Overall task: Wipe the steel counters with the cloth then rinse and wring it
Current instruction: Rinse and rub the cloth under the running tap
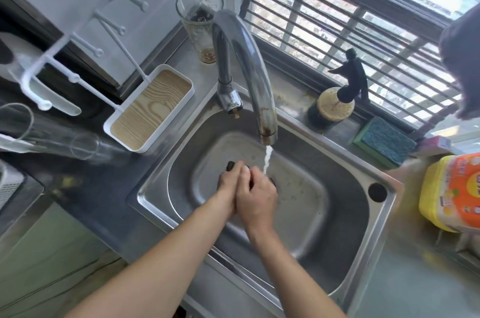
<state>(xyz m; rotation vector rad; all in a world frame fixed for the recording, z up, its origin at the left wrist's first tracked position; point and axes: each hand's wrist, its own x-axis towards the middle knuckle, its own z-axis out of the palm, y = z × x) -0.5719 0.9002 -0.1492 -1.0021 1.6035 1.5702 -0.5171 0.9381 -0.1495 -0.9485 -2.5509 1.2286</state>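
The dark cloth (230,165) is bunched between both hands over the middle of the sink (345,260), only its ends peeking out, likely so the water soaks it through. The left hand (230,185) and right hand (255,194) are curled tight round it, pressed together right under the stream from the tap (249,63). A sponge (387,140) and spray bottle (337,99) wait on the sill.

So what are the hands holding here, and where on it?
Both the left hand and right hand grip a dark bunched cloth around its middle, over the steel sink; only its ends show.
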